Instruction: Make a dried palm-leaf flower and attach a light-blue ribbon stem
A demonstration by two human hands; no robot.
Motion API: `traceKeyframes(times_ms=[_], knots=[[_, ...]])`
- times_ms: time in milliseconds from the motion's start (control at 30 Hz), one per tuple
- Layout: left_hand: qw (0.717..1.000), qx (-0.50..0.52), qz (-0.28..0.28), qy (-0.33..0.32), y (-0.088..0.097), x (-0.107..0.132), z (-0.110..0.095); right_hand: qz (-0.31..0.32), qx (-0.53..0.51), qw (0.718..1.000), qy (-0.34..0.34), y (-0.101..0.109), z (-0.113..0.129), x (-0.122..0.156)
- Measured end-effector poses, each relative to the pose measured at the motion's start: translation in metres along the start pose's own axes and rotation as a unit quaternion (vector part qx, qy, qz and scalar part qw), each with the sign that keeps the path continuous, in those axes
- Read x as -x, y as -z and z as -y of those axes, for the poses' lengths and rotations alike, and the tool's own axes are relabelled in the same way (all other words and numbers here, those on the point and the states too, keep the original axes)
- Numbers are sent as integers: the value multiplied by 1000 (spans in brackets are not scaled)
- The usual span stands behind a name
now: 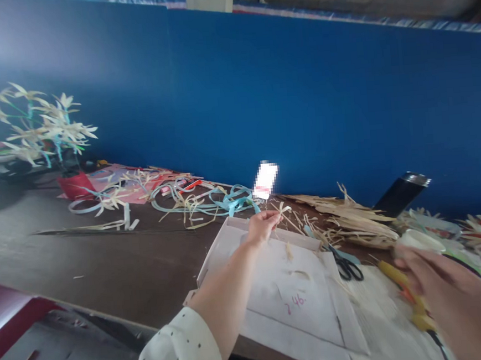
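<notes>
My left hand (pixel 263 226) is closed, its fingertips pinching a small pale husk flower (pixel 284 210) above the far edge of a white cardboard box lid (pixel 269 288). On the lid are a handwritten number and a few husk scraps. My right hand (pixel 457 290), smeared by motion, is at the right over a yellow glue gun (pixel 420 313) with a black cord. Whether its fingers grip the gun cannot be made out. Black-handled scissors (pixel 348 266) lie between the lid and the glue gun.
Dried husks (pixel 347 216) are heaped behind the scissors, beside a black flask (pixel 402 194). A lit phone (pixel 265 179) leans against the blue wall (pixel 300 97). Blue ribbon (pixel 236 200) and strips clutter the back. A husk-flower plant (pixel 53 122) stands in a red pot (pixel 76 185).
</notes>
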State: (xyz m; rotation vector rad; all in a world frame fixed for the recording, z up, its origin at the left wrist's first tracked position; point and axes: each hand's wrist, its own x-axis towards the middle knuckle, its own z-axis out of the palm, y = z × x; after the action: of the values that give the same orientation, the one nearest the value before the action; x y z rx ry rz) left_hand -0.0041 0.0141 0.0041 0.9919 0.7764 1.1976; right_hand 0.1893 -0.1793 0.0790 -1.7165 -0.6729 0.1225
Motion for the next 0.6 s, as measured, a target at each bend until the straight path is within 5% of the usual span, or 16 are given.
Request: traceKeyframes(times_ms=[133,300,600], knots=[[1000,-3,-7,-4,2,-3,-1,108,-255,961,-21,-84,35,7],[1000,-14,-15,-11,4,-5,0,148,-321,928,-113,-161,38,11],[999,-21,-4,-36,0,-5,5,127,-223,960,-109,-183,-10,19]])
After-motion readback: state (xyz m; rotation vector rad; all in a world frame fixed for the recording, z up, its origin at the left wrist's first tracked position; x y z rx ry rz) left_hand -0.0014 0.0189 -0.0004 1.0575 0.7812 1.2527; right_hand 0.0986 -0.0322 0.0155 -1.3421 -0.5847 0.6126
